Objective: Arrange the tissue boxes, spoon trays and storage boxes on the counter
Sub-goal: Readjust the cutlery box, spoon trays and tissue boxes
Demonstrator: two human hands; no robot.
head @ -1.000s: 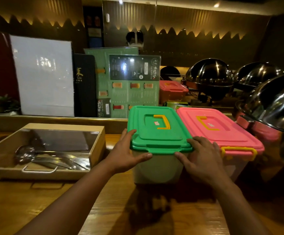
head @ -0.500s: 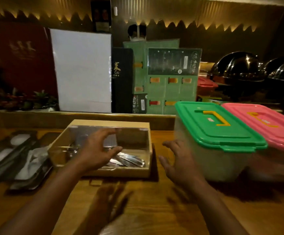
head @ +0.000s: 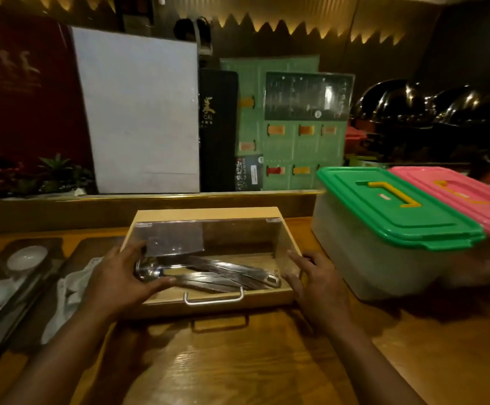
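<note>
Now both open hands, left (head: 118, 277) and right (head: 315, 283), flank the clear-lidded wooden spoon tray (head: 208, 299).

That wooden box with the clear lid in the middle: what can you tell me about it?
The wooden box is a shallow, light-wood tray sitting flat on the counter, left of the green-lidded storage box. A clear, shut lid slopes toward a metal handle at its front. Inside lie metal ladles. The left hand rests over its left corner; the right hand touches its right side.
</note>
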